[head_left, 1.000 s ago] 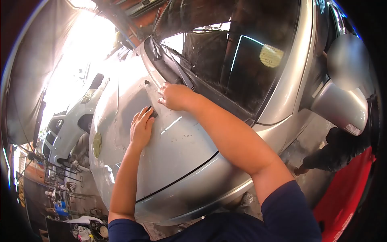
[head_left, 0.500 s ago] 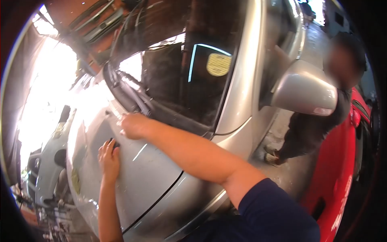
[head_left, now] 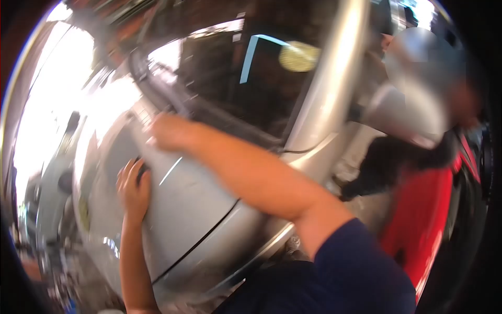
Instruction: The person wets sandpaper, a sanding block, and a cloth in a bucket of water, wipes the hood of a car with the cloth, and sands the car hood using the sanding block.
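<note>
The silver car's hood (head_left: pixel 183 209) lies in front of me, below the dark windshield (head_left: pixel 219 68). My left hand (head_left: pixel 134 191) rests on the hood with its fingers bent round a small dark object (head_left: pixel 140 177), mostly covered by the fingers. Farther up, near the hood's rear edge and the wipers (head_left: pixel 162 94), my right hand (head_left: pixel 168 132) is closed in a fist-like grip. Motion blur and the hand itself hide whatever it may hold. My right forearm crosses above the hood.
On the right, the silver side mirror (head_left: pixel 408 112) juts out, and a person in dark clothes (head_left: pixel 387 159) is beside it. A red car (head_left: pixel 418 220) stands close by. Another pale vehicle (head_left: pixel 55 183) is at the left. A yellow sticker (head_left: pixel 298 56) shows on the glass.
My view has shifted, so the car sits higher in it. My left hand has slid slightly over the hood towards me with the dark object. The right hand stays near the hood's rear edge.
</note>
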`<state>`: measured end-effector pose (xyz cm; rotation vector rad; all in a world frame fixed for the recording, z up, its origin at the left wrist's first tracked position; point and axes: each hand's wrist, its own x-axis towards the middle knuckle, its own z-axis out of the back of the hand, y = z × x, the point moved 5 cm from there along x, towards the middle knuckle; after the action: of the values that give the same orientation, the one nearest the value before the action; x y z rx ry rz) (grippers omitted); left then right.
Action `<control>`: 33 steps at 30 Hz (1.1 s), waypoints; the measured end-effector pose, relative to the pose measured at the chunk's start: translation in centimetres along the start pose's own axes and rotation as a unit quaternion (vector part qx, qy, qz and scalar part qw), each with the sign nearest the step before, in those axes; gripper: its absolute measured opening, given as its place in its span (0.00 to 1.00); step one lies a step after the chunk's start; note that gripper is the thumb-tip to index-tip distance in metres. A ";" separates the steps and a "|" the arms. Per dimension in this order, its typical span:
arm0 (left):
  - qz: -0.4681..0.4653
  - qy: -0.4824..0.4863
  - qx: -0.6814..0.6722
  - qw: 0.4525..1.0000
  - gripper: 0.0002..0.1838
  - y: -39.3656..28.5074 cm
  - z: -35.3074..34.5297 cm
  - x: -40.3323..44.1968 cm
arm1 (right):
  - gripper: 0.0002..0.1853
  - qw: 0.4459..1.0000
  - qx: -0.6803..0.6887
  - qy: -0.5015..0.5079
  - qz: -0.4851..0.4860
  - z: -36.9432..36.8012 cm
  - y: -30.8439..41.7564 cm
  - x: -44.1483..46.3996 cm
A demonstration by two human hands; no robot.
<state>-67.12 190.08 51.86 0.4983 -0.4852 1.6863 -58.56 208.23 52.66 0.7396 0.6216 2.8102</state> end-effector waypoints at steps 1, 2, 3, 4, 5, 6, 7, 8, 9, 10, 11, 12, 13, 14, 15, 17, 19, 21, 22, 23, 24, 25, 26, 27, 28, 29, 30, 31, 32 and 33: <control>0.001 0.000 -0.021 1.000 0.18 0.8 -0.3 0.8 | 0.22 0.999 -0.004 0.026 -0.048 0.0 0.2 -0.1; 0.018 -0.004 -0.011 1.000 0.17 2.2 -0.9 2.1 | 0.25 0.998 -0.030 0.037 -0.031 -0.8 0.1 0.2; 0.066 0.010 0.002 0.998 0.18 4.6 -2.2 3.8 | 0.26 0.997 -0.039 0.047 -0.047 0.1 0.8 -0.3; 0.105 0.019 0.004 0.994 0.18 7.2 -3.7 5.8 | 0.27 0.997 -0.036 0.052 -0.047 -0.1 0.5 -0.1; 0.139 0.031 0.003 0.990 0.19 9.4 -4.9 7.5 | 0.26 0.998 -0.035 0.035 -0.038 -0.2 0.3 0.1; 0.144 0.024 0.006 0.989 0.19 10.3 -5.4 9.1 | 0.25 0.999 -0.033 0.016 -0.034 -0.2 0.0 0.2; 0.151 0.022 0.009 0.988 0.19 10.6 -5.7 9.9 | 0.24 0.999 -0.027 0.000 -0.033 0.0 0.3 0.1; 0.159 0.022 0.010 0.987 0.20 10.7 -6.1 9.7 | 0.27 0.998 -0.016 0.046 -0.037 -0.2 0.0 0.3; 0.141 0.025 0.011 0.990 0.20 9.9 -5.8 8.7 | 0.27 0.998 -0.012 0.042 -0.038 -0.2 0.1 0.2; 0.123 0.026 0.012 0.992 0.20 8.5 -5.0 7.2 | 0.27 0.998 -0.009 0.040 -0.037 -0.3 0.0 0.2; 0.103 0.029 0.014 0.994 0.19 7.2 -4.2 5.8 | 0.27 0.999 -0.004 0.035 -0.039 -0.4 -0.2 0.2; 0.086 0.023 0.012 0.996 0.19 5.8 -3.3 4.5 | 0.27 0.998 -0.016 0.037 -0.042 -0.2 -0.1 0.2; 0.070 0.019 0.010 0.997 0.19 4.5 -2.3 3.1 | 0.27 0.998 -0.028 0.040 -0.046 0.0 0.4 0.0; 0.054 0.017 0.007 0.998 0.19 3.9 -2.0 2.4 | 0.27 0.997 -0.038 0.043 -0.051 0.0 0.6 0.0; 0.055 0.020 0.011 0.998 0.19 4.6 -2.5 2.7 | 0.27 0.997 -0.036 0.047 -0.047 -0.2 0.5 0.1; 0.059 0.022 0.019 0.998 0.19 7.2 -3.9 5.1 | 0.27 0.997 -0.036 0.053 -0.034 -0.5 0.2 0.5; 0.137 0.061 0.003 0.989 0.20 10.9 -5.8 9.5 | 0.26 0.997 -0.021 0.054 -0.055 0.1 0.4 0.1; 0.191 0.063 0.034 0.979 0.20 14.3 -8.1 13.0 | 0.26 0.997 -0.012 0.046 -0.064 0.2 0.4 -0.2; 0.190 0.060 0.035 0.979 0.20 14.3 -8.1 13.0 | 0.26 0.997 -0.010 0.042 -0.063 0.0 0.3 -0.2; 0.193 0.055 0.034 0.979 0.20 14.2 -8.3 13.0 | 0.25 0.997 -0.011 0.041 -0.060 0.0 0.1 -0.2; 0.200 0.048 0.032 0.978 0.20 13.9 -8.3 12.6 | 0.25 0.998 -0.018 0.041 -0.053 0.1 0.2 -0.2; 0.177 0.046 0.037 0.983 0.21 13.0 -7.9 11.2 | 0.25 0.998 -0.022 0.042 -0.046 0.0 0.4 -0.2; 0.150 0.042 0.042 0.987 0.21 12.1 -7.1 9.3 | 0.25 0.998 -0.026 0.040 -0.040 0.0 0.5 -0.1; 0.123 0.037 0.047 0.991 0.21 11.1 -6.3 8.2 | 0.24 0.998 -0.029 0.042 -0.040 0.0 0.5 -0.1; 0.116 0.039 0.043 0.992 0.21 10.3 -5.6 7.8 | 0.24 0.998 -0.032 0.045 -0.041 -0.2 0.5 0.0; 0.108 0.041 0.038 0.993 0.21 9.5 -5.0 7.6 | 0.24 0.997 -0.035 0.048 -0.043 -0.4 0.5 0.0; 0.100 0.042 0.033 0.994 0.21 9.3 -4.8 7.6 | 0.24 0.997 -0.031 0.047 -0.045 -0.5 0.4 -0.1; 0.116 0.045 0.038 0.991 0.21 10.7 -5.6 8.2 | 0.24 0.997 -0.030 0.046 -0.046 -0.5 0.3 -0.2; 0.130 0.047 0.044 0.989 0.21 13.0 -6.9 9.8 | 0.24 0.998 -0.029 0.044 -0.045 -0.3 0.3 0.0; 0.143 0.048 0.050 0.987 0.21 14.6 -7.8 11.5 | 0.23 0.998 -0.036 0.039 -0.040 -0.5 0.1 0.3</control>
<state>-83.81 201.43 51.41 0.4323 -0.4166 2.0092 -59.04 208.05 52.40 0.5828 0.5446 2.7829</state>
